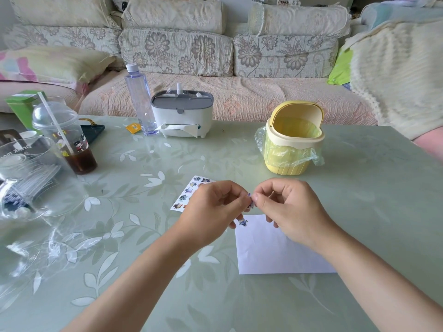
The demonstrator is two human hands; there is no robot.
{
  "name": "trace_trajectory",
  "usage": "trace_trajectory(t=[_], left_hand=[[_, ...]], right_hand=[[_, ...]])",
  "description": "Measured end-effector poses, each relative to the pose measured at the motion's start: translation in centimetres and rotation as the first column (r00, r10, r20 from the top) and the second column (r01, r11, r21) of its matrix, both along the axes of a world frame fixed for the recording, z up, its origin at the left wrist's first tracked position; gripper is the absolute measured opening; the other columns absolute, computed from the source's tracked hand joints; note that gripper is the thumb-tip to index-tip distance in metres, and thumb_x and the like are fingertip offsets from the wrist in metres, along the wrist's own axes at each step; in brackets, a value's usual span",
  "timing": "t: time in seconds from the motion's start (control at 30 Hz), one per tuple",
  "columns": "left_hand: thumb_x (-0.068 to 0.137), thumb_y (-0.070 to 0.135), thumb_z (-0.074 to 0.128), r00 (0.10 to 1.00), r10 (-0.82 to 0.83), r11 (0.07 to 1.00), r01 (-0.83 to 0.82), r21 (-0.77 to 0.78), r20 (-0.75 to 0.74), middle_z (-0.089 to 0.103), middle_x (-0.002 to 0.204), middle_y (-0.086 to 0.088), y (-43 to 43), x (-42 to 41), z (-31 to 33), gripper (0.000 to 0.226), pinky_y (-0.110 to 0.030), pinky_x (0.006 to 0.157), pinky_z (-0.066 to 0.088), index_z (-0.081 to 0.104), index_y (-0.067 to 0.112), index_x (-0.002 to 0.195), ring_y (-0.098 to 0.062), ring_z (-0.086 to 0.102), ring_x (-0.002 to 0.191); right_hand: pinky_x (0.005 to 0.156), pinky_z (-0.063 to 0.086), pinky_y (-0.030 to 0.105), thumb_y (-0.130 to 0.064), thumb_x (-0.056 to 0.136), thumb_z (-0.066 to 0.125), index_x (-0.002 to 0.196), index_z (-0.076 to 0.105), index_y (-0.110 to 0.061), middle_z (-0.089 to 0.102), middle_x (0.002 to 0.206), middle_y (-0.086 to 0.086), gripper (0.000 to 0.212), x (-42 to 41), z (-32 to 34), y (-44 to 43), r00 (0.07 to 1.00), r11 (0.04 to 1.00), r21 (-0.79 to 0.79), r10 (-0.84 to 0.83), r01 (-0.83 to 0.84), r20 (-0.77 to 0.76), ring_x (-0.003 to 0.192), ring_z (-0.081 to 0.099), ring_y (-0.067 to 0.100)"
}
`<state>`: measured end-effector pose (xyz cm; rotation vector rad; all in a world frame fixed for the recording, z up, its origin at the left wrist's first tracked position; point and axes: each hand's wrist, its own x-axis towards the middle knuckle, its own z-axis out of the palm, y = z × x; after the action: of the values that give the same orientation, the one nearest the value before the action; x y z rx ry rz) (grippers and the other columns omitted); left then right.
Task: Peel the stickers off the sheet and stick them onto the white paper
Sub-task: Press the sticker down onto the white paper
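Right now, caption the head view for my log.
Left hand and right hand pinch a small sticker by the white paper, which bears one placed sticker; sticker sheet lies beyond.

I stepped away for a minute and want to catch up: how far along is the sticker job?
Early on. Done: one sticker lies on the white paper, near its far left corner. In hand: the left hand and right hand pinch a second sticker between them, above the paper. Left: the sticker sheet shows several rows of stickers, partly hidden by the left hand.
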<state>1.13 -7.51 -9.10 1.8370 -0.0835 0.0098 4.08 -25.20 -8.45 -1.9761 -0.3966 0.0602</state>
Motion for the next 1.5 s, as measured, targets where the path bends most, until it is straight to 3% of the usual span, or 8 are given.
trace_trajectory(t=[0.17,0.33,0.53,0.67,0.8,0.93,1.13,1.5], left_hand=[[0.094,0.011,0.062,0.996,0.047,0.999,-0.048,-0.023,-0.071,0.068,0.068,0.004,-0.35,0.04,0.06,0.017,-0.032,0.059,0.055,0.068,0.012,0.078,-0.013,0.066,0.06],[0.093,0.008,0.061,0.992,0.084,0.995,-0.088,-0.043,-0.099,0.067,0.066,0.004,-0.25,0.08,0.12,0.018,-0.032,0.06,0.057,0.067,0.01,0.076,-0.013,0.063,0.058],[0.092,0.01,0.063,0.991,0.079,0.996,-0.082,-0.029,-0.112,0.066,0.063,0.003,-0.22,0.13,0.08,0.018,-0.031,0.06,0.056,0.067,0.009,0.075,-0.013,0.063,0.056],[0.089,0.011,0.065,0.993,0.063,0.997,-0.059,0.039,-0.101,0.067,0.062,0.001,-0.16,-0.04,0.0,0.018,-0.029,0.06,0.055,0.068,0.015,0.071,-0.014,0.063,0.057],[0.089,0.015,0.067,0.994,0.042,0.996,-0.033,0.083,-0.1,0.069,0.065,-0.001,-0.21,-0.12,-0.09,0.015,-0.029,0.061,0.058,0.069,0.014,0.073,-0.014,0.064,0.058],[0.089,0.012,0.065,0.994,0.045,0.998,-0.04,0.053,-0.101,0.068,0.064,0.0,-0.19,-0.21,0.29,0.016,-0.027,0.058,0.055,0.069,0.012,0.074,-0.014,0.063,0.057],[0.093,0.01,0.062,0.992,0.041,0.999,-0.045,-0.029,-0.124,0.065,0.062,0.003,0.05,-0.23,0.74,0.02,-0.026,0.057,0.053,0.069,0.006,0.075,-0.013,0.061,0.056],[0.092,0.008,0.063,0.993,0.024,0.999,-0.027,-0.023,-0.112,0.065,0.062,-0.001,0.01,-0.43,0.88,0.021,-0.025,0.056,0.053,0.068,0.009,0.071,-0.014,0.061,0.055]], right_hand=[[0.053,0.048,0.035,-0.019,0.094,0.065,0.074,0.072,-0.026,0.067,0.072,0.009,0.022,0.0,-0.26,0.09,1.0,0.999,-0.04,0.025,-0.024,0.015,0.056,0.055,0.019],[0.051,0.053,0.033,-0.016,0.098,0.062,0.082,0.076,-0.023,0.071,0.078,-0.003,0.022,0.0,0.08,0.19,0.994,0.998,0.038,0.053,-0.05,-0.095,0.057,0.059,0.015],[0.052,0.053,0.036,-0.015,0.096,0.064,0.078,0.072,-0.021,0.066,0.073,0.003,0.021,-0.11,-0.1,0.33,0.996,0.999,0.001,0.036,-0.036,-0.076,0.055,0.057,0.013],[0.053,0.046,0.034,-0.019,0.091,0.069,0.072,0.071,-0.021,0.058,0.056,-0.01,0.019,-0.03,-0.29,0.06,1.0,0.995,-0.101,0.027,-0.027,0.006,0.053,0.049,0.015],[0.051,0.04,0.027,-0.018,0.086,0.071,0.068,0.072,-0.022,0.062,0.058,-0.002,0.019,-0.17,-0.03,-0.14,0.994,0.983,-0.181,0.043,-0.025,0.099,0.05,0.043,0.011],[0.052,0.034,0.028,-0.014,0.087,0.066,0.067,0.068,-0.013,0.053,0.059,0.009,0.021,-0.24,-0.03,-0.33,0.982,0.975,-0.219,0.084,-0.046,0.168,0.056,0.04,0.027],[0.05,0.052,0.031,-0.017,0.094,0.068,0.079,0.079,-0.02,0.071,0.068,-0.001,0.019,-0.08,0.42,-0.24,0.999,0.999,0.0,0.041,-0.041,-0.036,0.054,0.057,0.012],[0.051,0.052,0.035,-0.014,0.092,0.069,0.075,0.076,-0.02,0.059,0.055,-0.007,0.02,-0.29,0.52,0.04,0.999,0.999,-0.035,0.038,-0.038,-0.001,0.051,0.051,0.013]])
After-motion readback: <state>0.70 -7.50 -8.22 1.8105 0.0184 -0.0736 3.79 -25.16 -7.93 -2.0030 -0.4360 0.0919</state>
